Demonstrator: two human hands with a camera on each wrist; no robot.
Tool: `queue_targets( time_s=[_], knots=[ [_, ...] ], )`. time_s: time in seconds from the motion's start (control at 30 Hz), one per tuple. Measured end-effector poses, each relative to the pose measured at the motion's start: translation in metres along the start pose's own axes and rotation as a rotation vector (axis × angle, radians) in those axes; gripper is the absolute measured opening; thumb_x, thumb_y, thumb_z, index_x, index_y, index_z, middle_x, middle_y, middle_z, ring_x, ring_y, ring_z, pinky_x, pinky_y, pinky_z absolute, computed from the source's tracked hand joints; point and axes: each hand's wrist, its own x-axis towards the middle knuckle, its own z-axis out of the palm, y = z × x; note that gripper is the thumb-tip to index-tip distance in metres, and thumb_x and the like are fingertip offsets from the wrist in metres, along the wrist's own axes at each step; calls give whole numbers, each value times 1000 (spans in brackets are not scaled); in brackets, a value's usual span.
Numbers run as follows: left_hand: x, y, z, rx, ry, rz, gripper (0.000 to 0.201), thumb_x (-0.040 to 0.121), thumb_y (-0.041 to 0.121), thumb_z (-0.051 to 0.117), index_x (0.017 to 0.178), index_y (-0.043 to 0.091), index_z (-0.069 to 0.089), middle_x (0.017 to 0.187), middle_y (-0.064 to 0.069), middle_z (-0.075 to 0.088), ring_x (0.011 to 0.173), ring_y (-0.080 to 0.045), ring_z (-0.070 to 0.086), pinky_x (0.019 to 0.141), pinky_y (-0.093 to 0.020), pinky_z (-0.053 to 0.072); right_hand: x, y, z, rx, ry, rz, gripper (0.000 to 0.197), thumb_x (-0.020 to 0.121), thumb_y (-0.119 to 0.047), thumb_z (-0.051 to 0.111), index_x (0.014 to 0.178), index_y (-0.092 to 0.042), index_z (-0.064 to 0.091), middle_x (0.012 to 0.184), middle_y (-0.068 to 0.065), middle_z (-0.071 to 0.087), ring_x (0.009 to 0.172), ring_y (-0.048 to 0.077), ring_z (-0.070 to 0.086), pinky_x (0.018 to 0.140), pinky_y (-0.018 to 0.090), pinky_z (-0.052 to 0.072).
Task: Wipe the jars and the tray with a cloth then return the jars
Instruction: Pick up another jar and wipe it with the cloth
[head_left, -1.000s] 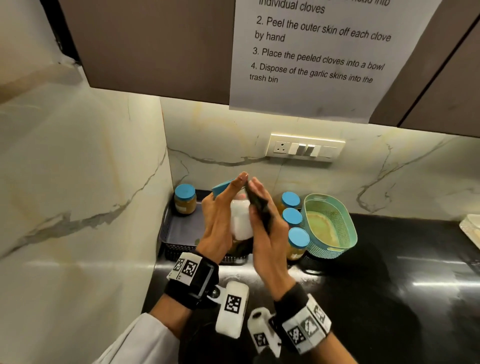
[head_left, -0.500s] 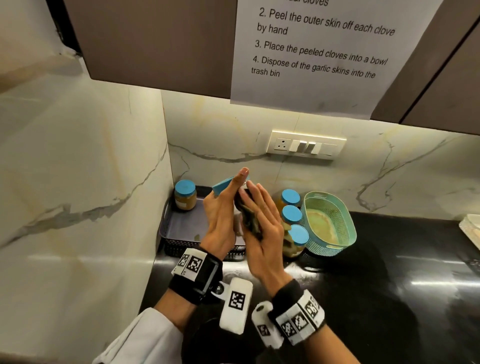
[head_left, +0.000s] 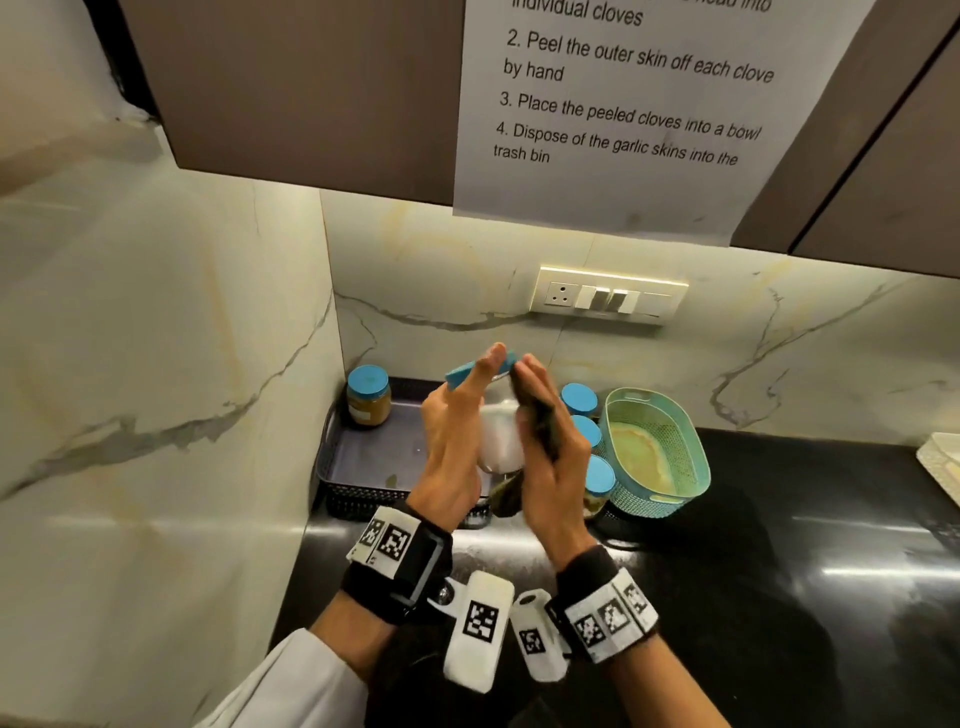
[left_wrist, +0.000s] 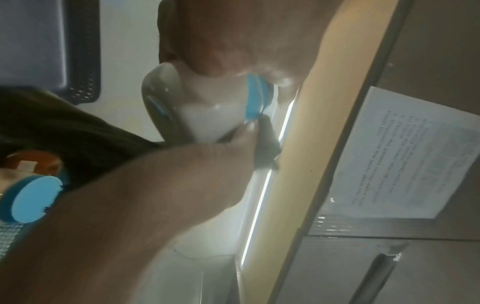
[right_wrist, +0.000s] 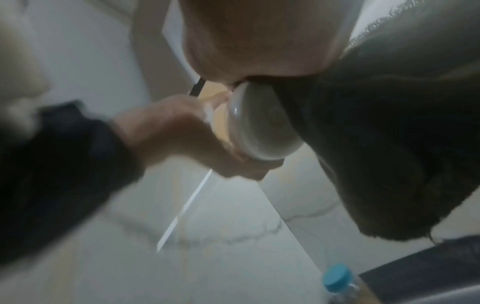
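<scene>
Hiding the jar (head_left: 500, 441): dark cloth (head_left: 537, 421), both hands.

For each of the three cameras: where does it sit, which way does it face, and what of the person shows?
Head: looks forward and down at the tray; both hands show.
Left wrist: looks along the left hand at the jar.
Right wrist: looks along the right hand; the cloth covers its right side.
Shared: all three show the jar.
</scene>
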Motion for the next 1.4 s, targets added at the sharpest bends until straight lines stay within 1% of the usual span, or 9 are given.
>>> queue_targets(
  time_s=[0.1, 0.2, 0.5, 0.7, 0.87, 1.07, 1.23, 1.3, 1.4],
  knots=[
    [4, 9, -2, 95, -76, 35, 44, 79, 37, 89, 108, 7, 78, 100, -13, 80, 82, -20, 75, 60, -25, 58, 22, -8, -15, 428, 194, 504, 28, 99, -22, 62, 124, -17, 75, 122, 8, 76, 106, 25, 70, 90, 42, 56],
    [2, 11, 2, 167, -196, 33, 50, 68, 41, 93, 101, 7, 79, 96, -14, 80, 81, -24, 75, 67, -31, 62, 26, -6, -17, 546, 175, 756, 54, 84, -37, 69, 128, -5, 70, 122, 25, 71, 108, 44, 63, 99, 61, 47],
    [-6, 5, 8, 208, -197, 77, 28, 74, 18, 89, 100, 13, 80, 92, -6, 82, 77, -16, 77, 65, -23, 59, 17, -8, -5, 505, 302, 711, 55, 77, -44, 70, 120, -11, 76, 124, 24, 71, 119, 51, 64, 106, 71, 45],
    [-4, 11, 5, 117, -173, 11, 38, 69, 33, 93, 92, 6, 79, 94, -21, 78, 74, -28, 74, 61, -32, 61, 2, -30, 3, 340, 255, 418, 31, 94, -40, 60, 118, -30, 77, 111, 5, 78, 100, 39, 71, 79, 47, 60],
    [3, 17, 3, 38, -132, -8, 60, 72, 41, 90, 102, -7, 72, 98, -26, 72, 77, -28, 71, 69, -35, 63, -12, -19, 6, -33, 19, -109, 41, 102, -20, 53, 140, -9, 62, 153, 1, 56, 148, 31, 45, 118, 53, 40],
    [-1, 16, 8, 59, -104, 59, 62, 68, 42, 92, 108, -3, 75, 101, -25, 78, 82, -38, 75, 70, -42, 64, 28, -32, -2, 216, 172, 450, 26, 91, -40, 60, 99, -22, 78, 88, -1, 79, 73, 16, 73, 67, 37, 56],
    [1, 23, 6, -23, -67, 31, 71, 68, 38, 90, 110, -15, 68, 95, -26, 70, 74, -28, 69, 64, -33, 61, -1, -29, 4, 22, -38, -51, 41, 101, -21, 55, 141, -12, 62, 154, 3, 56, 149, 25, 45, 120, 44, 41],
    [1, 19, 6, -21, -29, 37, 64, 74, 35, 86, 112, -14, 70, 100, -31, 73, 74, -27, 72, 62, -31, 63, 9, -22, 1, 40, -58, -27, 35, 103, -21, 55, 135, -16, 68, 144, 6, 65, 138, 26, 57, 111, 46, 49],
    [0, 17, 9, 11, 2, 37, 48, 80, 32, 86, 107, -6, 76, 102, -25, 78, 75, -31, 74, 60, -33, 63, 26, -29, -1, 211, 77, 336, 23, 96, -35, 58, 97, -36, 81, 89, -5, 78, 76, 12, 72, 69, 37, 55]
  ],
)
